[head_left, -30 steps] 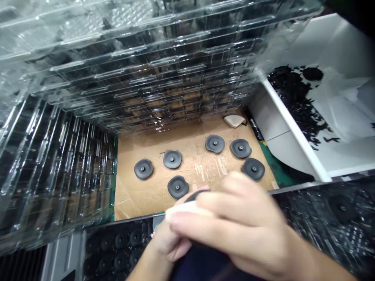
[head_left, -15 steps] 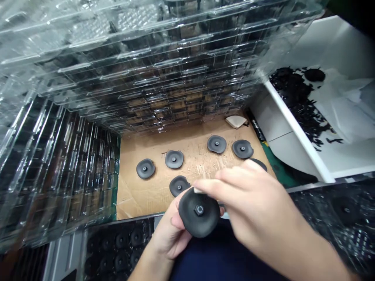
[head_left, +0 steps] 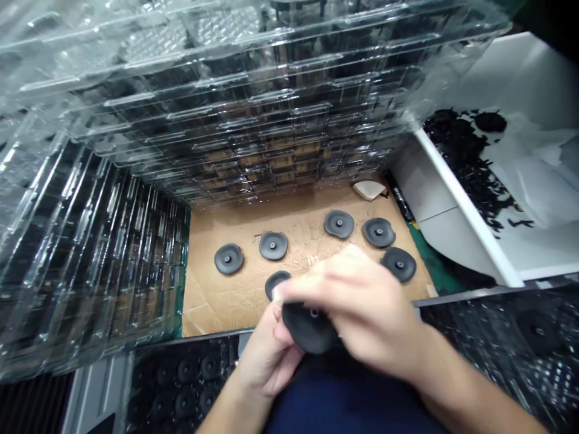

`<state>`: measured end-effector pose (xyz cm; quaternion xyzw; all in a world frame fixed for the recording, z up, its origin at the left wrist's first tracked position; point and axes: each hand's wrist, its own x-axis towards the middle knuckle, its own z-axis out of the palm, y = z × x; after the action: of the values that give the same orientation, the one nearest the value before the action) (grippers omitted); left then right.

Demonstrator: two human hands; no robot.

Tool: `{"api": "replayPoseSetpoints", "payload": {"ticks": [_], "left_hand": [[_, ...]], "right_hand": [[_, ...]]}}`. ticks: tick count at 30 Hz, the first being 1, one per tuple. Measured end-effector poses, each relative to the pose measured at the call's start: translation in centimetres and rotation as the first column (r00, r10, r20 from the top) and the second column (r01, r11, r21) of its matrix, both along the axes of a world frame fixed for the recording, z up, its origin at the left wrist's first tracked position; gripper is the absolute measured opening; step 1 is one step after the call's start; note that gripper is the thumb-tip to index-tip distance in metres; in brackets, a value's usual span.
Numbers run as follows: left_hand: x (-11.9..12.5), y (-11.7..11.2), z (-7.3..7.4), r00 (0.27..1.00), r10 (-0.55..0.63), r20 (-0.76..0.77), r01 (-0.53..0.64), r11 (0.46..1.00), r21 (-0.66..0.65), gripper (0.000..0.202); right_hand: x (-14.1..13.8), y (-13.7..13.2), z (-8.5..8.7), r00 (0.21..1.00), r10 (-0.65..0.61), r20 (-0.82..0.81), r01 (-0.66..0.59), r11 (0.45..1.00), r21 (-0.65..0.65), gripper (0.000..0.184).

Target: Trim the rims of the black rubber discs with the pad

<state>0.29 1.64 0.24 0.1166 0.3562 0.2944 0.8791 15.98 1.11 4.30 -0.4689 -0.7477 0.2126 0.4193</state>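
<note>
A round black disc with a small nut-like centre (head_left: 308,334) sits tilted in my left hand (head_left: 266,355), whose thumb and fingers grip its left edge. My right hand (head_left: 362,301) is smeared by motion and reaches over the disc, covering part of its upper face. Its fingers are bent together at the disc's upper left rim; a small pale thing seems to be under the fingertips, too blurred to name. Just behind lies a similar black disc (head_left: 275,282), partly covered by the hands. More such discs lie on the cardboard (head_left: 217,307), one of them (head_left: 398,265) to the right.
Stacked clear plastic trays (head_left: 271,120) rise at the back, with more trays (head_left: 99,241) on the left. A white bin (head_left: 470,211) at right holds black scraps (head_left: 470,150). A pale wedge-shaped piece (head_left: 369,190) lies at the cardboard's back edge. Trays of discs (head_left: 181,380) are in front.
My right hand has swept left across the disc's upper rim, uncovering the disc at the right of the cardboard. The held disc stays in my left hand. The view has shifted slightly.
</note>
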Motion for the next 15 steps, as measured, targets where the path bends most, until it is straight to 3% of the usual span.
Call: {"api": "replayPoseSetpoints", "payload": {"ticks": [2, 5, 8, 10, 12, 15], "left_hand": [[-0.4, 0.0, -0.2, 0.995, 0.028, 0.096, -0.028, 1.0, -0.005, 0.057], [-1.2, 0.0, -0.4, 0.982, 0.041, 0.184, -0.033, 0.998, -0.048, 0.056], [-1.4, -0.1, -0.4, 0.978, 0.052, 0.204, -0.036, 0.996, -0.08, 0.055], [-1.3, -0.2, -0.2, 0.981, 0.06, 0.187, -0.043, 0.994, -0.096, 0.058], [-1.0, -0.2, -0.1, 0.984, 0.061, 0.167, -0.045, 0.994, -0.098, 0.061], [-0.5, -0.4, -0.1, 0.987, 0.067, 0.144, -0.056, 0.995, -0.079, 0.056]], "right_hand": [[1.3, 0.0, -1.4, 0.987, -0.154, -0.041, 0.143, 0.969, -0.2, 0.026], [2.4, -1.0, -4.8, 0.942, -0.328, -0.065, 0.273, 0.867, -0.416, 0.02], [2.1, -2.4, -8.8, 0.927, -0.373, -0.031, 0.313, 0.819, -0.481, 0.023], [1.8, -2.8, -10.6, 0.931, -0.365, -0.005, 0.317, 0.816, -0.483, 0.023], [1.8, -2.6, -10.6, 0.933, -0.36, 0.001, 0.317, 0.82, -0.477, 0.021], [1.7, -1.8, -7.2, 0.903, -0.429, -0.016, 0.38, 0.816, -0.435, 0.021]]}}
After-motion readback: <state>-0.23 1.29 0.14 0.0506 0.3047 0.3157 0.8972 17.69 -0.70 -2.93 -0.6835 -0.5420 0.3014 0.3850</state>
